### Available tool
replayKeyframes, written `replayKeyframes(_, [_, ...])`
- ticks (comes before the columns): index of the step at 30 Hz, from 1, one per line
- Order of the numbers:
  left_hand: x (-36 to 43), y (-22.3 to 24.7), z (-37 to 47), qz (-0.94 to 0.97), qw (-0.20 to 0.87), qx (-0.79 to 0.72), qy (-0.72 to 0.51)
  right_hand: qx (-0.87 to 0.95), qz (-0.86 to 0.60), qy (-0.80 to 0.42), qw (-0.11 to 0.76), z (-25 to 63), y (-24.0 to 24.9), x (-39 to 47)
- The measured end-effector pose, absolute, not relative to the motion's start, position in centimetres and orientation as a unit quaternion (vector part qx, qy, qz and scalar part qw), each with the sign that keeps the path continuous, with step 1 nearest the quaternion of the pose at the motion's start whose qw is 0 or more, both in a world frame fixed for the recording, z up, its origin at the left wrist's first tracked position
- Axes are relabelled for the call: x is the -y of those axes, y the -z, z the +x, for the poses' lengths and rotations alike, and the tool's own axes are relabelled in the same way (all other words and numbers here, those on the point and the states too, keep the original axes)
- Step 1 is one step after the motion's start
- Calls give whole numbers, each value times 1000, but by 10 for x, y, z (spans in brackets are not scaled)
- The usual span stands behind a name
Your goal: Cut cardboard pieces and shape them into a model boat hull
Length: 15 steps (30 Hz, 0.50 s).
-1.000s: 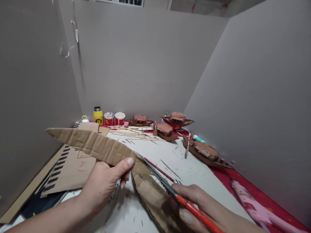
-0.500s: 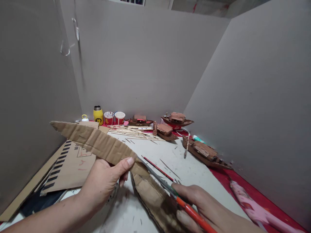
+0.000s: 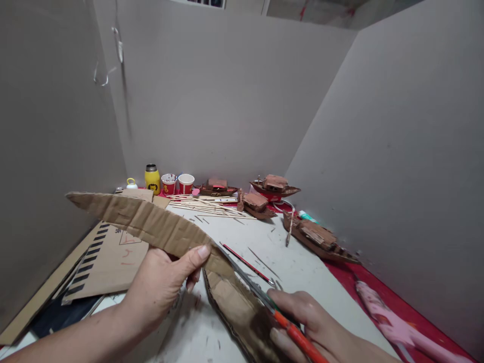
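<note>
A long curved strip of brown cardboard (image 3: 139,217) is pinched by my left hand (image 3: 170,277), thumb on top, fingers beneath. Its pointed end reaches out to the left. My right hand (image 3: 313,317) is wrapped round a pair of scissors (image 3: 289,325) with orange handles. Their blades lie along the strip's right edge, close to my left thumb. Below the strip, a wider cardboard piece (image 3: 230,297) with dark edges runs down toward me, partly behind the scissors. Beyond the blades a thin red paintbrush (image 3: 242,259) lies on the white table surface (image 3: 302,267).
Several brown cardboard model boats (image 3: 321,237) stand at the back and right. Thin wooden sticks (image 3: 204,205), paper cups (image 3: 186,184) and a yellow bottle (image 3: 152,179) are at the back. Cardboard sheets (image 3: 109,267) lie left, a pink glue gun (image 3: 389,317) right. Grey panels (image 3: 234,101) enclose the table.
The strip's pointed end has swung left and slightly down. My right hand and the scissors have shifted a little left; both hands keep their hold.
</note>
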<state>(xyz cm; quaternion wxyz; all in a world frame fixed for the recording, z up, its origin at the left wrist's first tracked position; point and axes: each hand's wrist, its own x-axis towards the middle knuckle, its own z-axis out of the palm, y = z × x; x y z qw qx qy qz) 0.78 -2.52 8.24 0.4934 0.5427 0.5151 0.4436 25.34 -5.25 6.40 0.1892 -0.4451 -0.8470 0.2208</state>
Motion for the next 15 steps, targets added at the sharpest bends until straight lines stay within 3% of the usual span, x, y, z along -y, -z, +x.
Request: replayKeyframes(15, [26, -83, 10, 531, 513, -522, -427, 824, -469, -260, 181, 247, -62, 50])
